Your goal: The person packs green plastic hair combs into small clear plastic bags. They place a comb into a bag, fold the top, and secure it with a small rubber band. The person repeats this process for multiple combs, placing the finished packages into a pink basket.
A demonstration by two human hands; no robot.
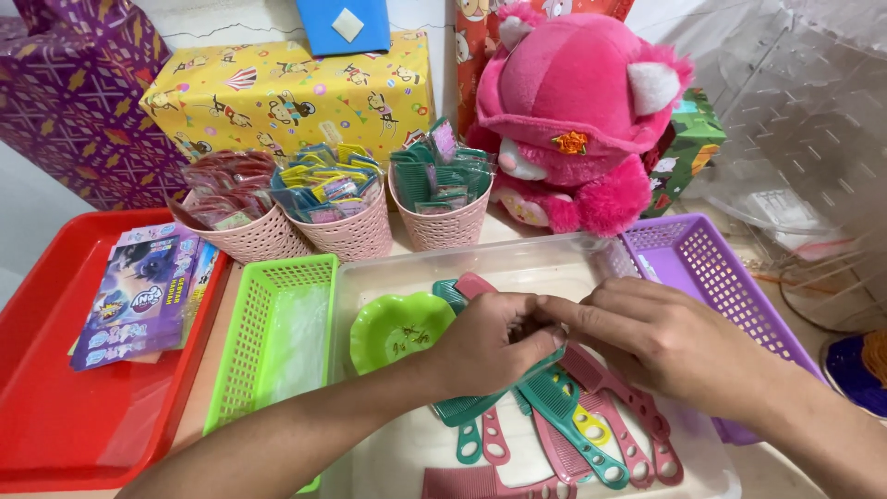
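Observation:
Both my hands meet over a clear plastic tray (388,277) that holds several teal and pink combs (591,430). My left hand (490,346) grips a teal comb (480,407) by its upper part. The fingers of my right hand (647,333) pinch at the same spot, touching the left thumb. A green heart-shaped dish (397,328) lies in the tray just left of my left hand. What the fingertips pinch between them is hidden.
A green basket (277,342) and a red tray (55,416) with purple booklets (143,296) lie to the left. A purple basket (711,268) lies to the right. Three pink baskets (356,231) of sachets, a pink plush toy (577,111) and wrapped boxes (286,92) stand behind.

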